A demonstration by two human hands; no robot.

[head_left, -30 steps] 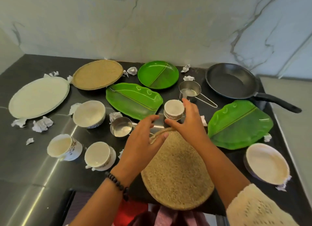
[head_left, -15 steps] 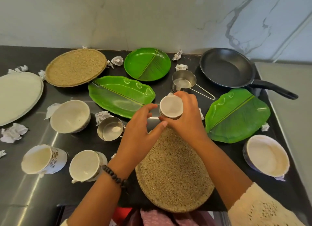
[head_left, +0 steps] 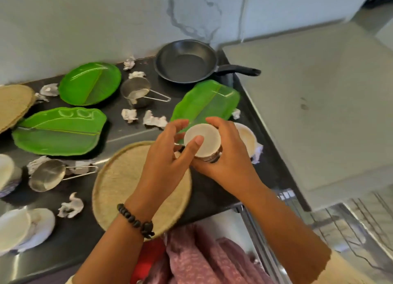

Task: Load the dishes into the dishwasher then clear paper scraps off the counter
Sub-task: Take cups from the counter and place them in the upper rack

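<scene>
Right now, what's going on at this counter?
A person holds a small stack of white cups in both hands above the black counter: the right hand wraps round it, the left hand has its thumb on the rim. Green plates, a frying pan, woven mats and paper scraps lie on the counter. A wire rack shows at lower right.

We see bare black counter [head_left: 214, 190] below our hands, between the woven mat [head_left: 119, 186] and the open rack [head_left: 350, 224] at right. Paper scraps [head_left: 153, 120] and a steel cup [head_left: 136, 92] crowd the middle; the pan [head_left: 185, 60] and the leaf plate [head_left: 210, 101] block the back right.
</scene>
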